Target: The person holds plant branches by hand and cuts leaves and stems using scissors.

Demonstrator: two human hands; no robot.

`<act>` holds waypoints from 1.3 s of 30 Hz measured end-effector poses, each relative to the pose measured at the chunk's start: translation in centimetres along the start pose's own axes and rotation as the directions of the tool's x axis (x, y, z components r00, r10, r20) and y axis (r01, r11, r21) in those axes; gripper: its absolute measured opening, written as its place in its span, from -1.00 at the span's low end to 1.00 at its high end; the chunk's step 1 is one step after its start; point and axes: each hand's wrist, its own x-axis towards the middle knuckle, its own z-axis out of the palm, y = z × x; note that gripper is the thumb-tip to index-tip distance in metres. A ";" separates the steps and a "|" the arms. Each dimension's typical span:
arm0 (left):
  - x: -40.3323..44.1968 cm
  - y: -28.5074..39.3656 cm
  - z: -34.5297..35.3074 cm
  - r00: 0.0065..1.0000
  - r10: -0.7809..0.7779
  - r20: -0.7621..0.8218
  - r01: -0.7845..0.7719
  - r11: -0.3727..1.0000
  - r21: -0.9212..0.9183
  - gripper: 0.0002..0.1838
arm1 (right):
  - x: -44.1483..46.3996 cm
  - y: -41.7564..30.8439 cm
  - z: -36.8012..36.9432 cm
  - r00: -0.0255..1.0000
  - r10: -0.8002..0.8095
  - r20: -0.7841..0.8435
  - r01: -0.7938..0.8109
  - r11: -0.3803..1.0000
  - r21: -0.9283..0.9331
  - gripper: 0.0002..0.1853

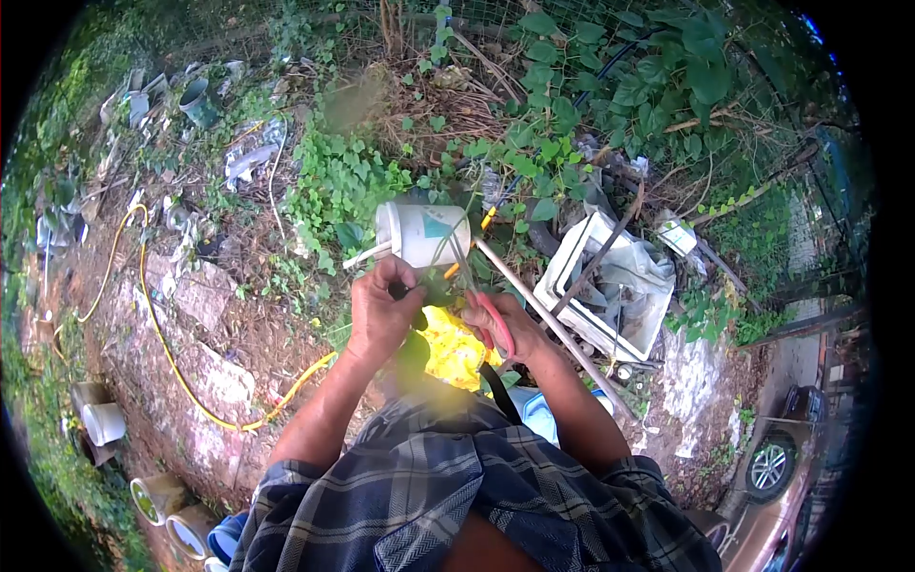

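Red-handled scissors (499, 324) are in my right hand (522, 332), with the fingers through and around the handles. The blades point up and away from me, in front of a white bucket (398, 229) lying on its side. My left hand (376, 310) is closed in a pinch just left of the scissors; a small dark thing shows at its fingertips, too unclear to name. Blurred green leaves (412, 357) hang just below that hand. Beneath and between both hands lies a bright yellow plastic bag (456, 351).
A yellow hose (170, 353) curves over the littered ground at left. A long pole (548, 319) slants down at right beside a dirty white foam box (610, 286). Several buckets (103, 422) stand at lower left. Vines (348, 181) cover the back; a car (786, 477) is at lower right.
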 end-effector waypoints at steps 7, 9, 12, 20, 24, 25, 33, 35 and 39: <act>-0.3 1.1 1.2 0.924 0.208 0.322 -0.306 0.905 0.294 -0.80 | 0.1 -1.0 -1.4 0.994 -0.072 -0.083 0.058 0.984 -0.166 -0.59; 0.6 2.5 0.1 0.938 -0.119 0.324 0.137 0.990 -0.033 -0.86 | -1.0 -1.3 -1.5 0.986 -0.108 -0.126 0.070 0.958 -0.277 -0.56; 5.0 2.4 -1.7 0.969 -0.019 0.245 0.008 0.999 0.047 -0.59 | -2.4 0.2 -2.9 0.985 -0.114 -0.127 0.059 0.925 -0.376 -0.68; 17.5 -2.4 9.6 0.499 -0.609 0.617 0.615 0.750 0.243 -0.53 | -5.2 3.0 -3.0 0.948 -0.279 0.156 0.249 0.336 -0.908 -0.69; 15.5 -6.2 14.1 0.484 -0.720 0.497 0.725 0.648 0.233 -0.63 | -4.9 4.6 -2.2 0.985 -0.151 -0.078 -0.004 0.440 -0.898 -0.66; 14.4 -6.6 15.0 0.511 -0.727 0.459 0.743 0.642 0.188 -0.67 | -5.0 4.8 -2.0 0.982 -0.171 -0.080 0.004 0.439 -0.899 -0.63; 12.1 -9.1 13.4 0.701 -0.639 0.317 0.702 0.697 -0.146 -0.81 | -3.6 15.7 -1.6 0.961 -0.274 -0.031 0.065 0.334 -0.940 -0.54; 11.7 -9.5 11.6 0.719 -0.629 0.296 0.679 0.726 -0.107 -0.81 | -3.9 16.2 -3.3 0.968 -0.078 -0.238 -0.156 0.557 -0.816 -0.55; 9.1 -12.4 9.1 0.802 -0.552 0.227 0.574 0.818 -0.036 -0.78 | -2.2 14.9 -7.5 0.944 0.173 -0.282 -0.310 0.759 -0.572 -0.48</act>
